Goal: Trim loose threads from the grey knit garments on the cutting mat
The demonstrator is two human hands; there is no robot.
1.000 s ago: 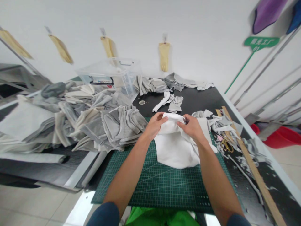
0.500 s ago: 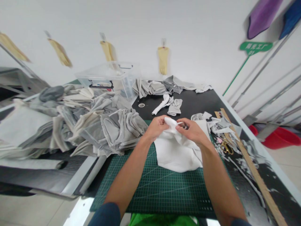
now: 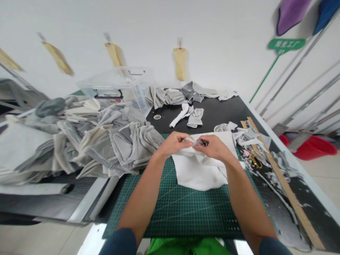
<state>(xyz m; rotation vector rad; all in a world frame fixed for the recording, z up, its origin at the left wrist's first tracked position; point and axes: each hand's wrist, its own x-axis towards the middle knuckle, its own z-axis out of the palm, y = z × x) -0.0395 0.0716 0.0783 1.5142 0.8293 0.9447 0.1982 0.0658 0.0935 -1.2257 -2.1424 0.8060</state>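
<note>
A white cloth (image 3: 198,175) lies spread over the green cutting mat (image 3: 183,212), its upper part bunched and lifted between my hands. My left hand (image 3: 176,144) pinches the gathered fabric between thumb and fingers. Close beside it, my right hand (image 3: 211,146) is closed on the same cloth. A small dark object, too hidden to name, shows within the right hand's curled fingers. The fingertips of both hands almost meet over the folded edge.
Grey and beige cloths (image 3: 130,145) are heaped on the left, before a clear plastic box (image 3: 111,83). Gold-handled scissors (image 3: 255,162), fabric scraps (image 3: 247,138) and a wooden strip (image 3: 287,191) lie on the right. A tape roll (image 3: 157,117) sits behind the mat.
The cloth's upper edge, earlier held stretched between my hands, is now bunched. My hands have come closer together and turned inward. The camera view has shifted slightly.
</note>
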